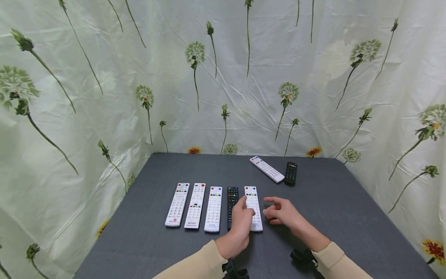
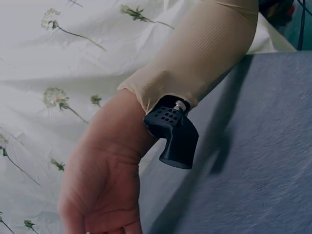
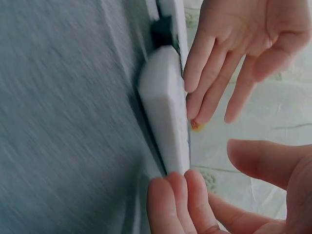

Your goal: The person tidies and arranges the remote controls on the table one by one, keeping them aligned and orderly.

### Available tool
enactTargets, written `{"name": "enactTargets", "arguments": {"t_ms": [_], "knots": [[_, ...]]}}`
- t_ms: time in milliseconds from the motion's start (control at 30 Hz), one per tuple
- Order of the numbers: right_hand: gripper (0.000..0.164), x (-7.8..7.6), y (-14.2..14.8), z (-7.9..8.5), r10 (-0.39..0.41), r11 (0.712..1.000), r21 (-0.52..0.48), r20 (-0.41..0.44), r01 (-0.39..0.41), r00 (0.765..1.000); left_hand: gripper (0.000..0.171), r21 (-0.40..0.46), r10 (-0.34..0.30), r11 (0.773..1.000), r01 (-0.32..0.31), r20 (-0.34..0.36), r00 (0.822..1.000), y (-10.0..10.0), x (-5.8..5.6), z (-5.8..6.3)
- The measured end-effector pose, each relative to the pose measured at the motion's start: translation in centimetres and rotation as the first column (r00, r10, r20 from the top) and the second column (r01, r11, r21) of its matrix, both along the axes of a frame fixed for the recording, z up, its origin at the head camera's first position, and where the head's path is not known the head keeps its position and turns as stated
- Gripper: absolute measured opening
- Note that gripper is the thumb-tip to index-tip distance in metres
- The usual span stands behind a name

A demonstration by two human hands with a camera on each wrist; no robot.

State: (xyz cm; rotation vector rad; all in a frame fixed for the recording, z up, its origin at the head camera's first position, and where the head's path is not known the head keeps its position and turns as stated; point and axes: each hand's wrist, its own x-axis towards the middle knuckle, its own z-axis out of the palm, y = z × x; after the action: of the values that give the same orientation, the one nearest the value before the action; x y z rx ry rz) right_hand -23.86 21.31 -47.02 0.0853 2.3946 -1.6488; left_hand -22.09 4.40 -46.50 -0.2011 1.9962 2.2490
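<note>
On the dark grey surface (image 1: 331,197), five remote controls lie side by side in a row, with their buttons upward. From left to right, they are a first white remote (image 1: 177,204), a second white remote (image 1: 195,205), a third white remote (image 1: 213,209), a black remote (image 1: 232,195) and, at the right end, a fifth remote (image 1: 256,217), which is also white. The left hand (image 1: 239,228) is above the lower part of the black remote and the left side of the fifth remote, and partly hides both. Its grip is loose, with the fingers extended, and it has hold of nothing; whether it touches a remote, I cannot tell. The right hand (image 1: 283,213) is just beside the right edge of the fifth remote. Its grip is wide, the thumb standing apart from the slightly bent fingers, and nothing is held in it. Farther back, a slanted white remote (image 1: 267,169) lies just beside a small black remote (image 1: 290,173). Both arms wear beige sleeves (image 1: 195,263), and behind the surface hangs a pale cloth (image 1: 167,69) printed with dandelions.
</note>
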Motion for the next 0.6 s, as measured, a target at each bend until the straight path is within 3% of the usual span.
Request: {"name": "enactTargets", "arguments": {"t_ms": [133,300,400,600], "knots": [[0.045,-1.3,1.0,0.8,-0.03,0.999,0.029,-0.023,0.031,0.999,0.065,-0.014,0.0,1.0,0.0,-0.025,1.0,0.1,-0.8,0.9],[0.043,-3.0,2.3,1.9,-0.004,0.997,0.07,-0.07,0.009,0.998,0.065,0.034,-0.006,0.999,0.007,-0.02,1.0,0.6,-2.3,1.7],[0.045,-4.1,3.2,2.4,0.0,0.997,0.082,-0.1,0.008,0.995,0.066,0.083,-0.017,0.996,0.017,-0.001,1.0,1.0,-3.3,1.9],[0.043,-6.4,4.6,2.8,-0.069,0.994,0.071,-0.133,0.079,0.989,0.07,0.122,-0.05,0.991,0.045,0.037,0.998,2.1,-4.9,2.0]]}}
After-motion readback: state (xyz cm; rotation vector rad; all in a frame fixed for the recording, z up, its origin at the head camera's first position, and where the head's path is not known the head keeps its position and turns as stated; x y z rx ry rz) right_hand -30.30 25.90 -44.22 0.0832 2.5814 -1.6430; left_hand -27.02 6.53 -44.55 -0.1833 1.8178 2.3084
